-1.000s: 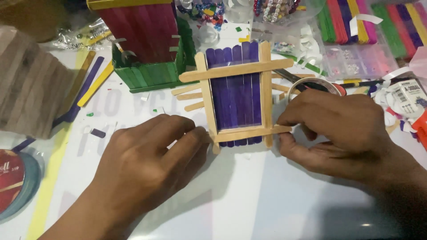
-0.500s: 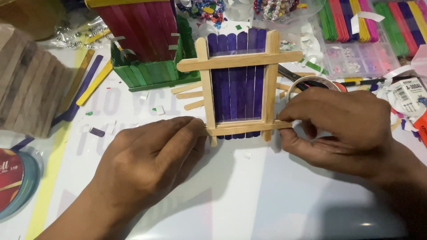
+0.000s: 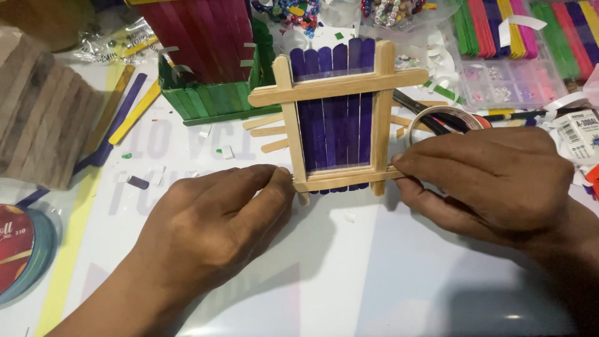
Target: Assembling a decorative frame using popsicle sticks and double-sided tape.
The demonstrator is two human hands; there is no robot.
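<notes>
Wooden stick panel [image 3: 337, 118] pinched by left hand [image 3: 212, 231]; right hand [image 3: 493, 181].

At eleven o'clock I see a green-and-red stick box [image 3: 212, 62]; at nine a plain stick stack [image 3: 43, 118]; at one, coloured sticks [image 3: 524, 25] and a tape roll [image 3: 440, 118].

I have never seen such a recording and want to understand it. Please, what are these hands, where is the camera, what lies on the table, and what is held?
No machine here: a person works with bare hands, filmed by a camera on their head looking down. The left hand and right hand pinch the two ends of the bottom plain stick of a panel of purple sticks framed by plain wooden sticks. On the white table also lie a green and red stick box, a tape roll, bundles of coloured sticks and beads.
</notes>
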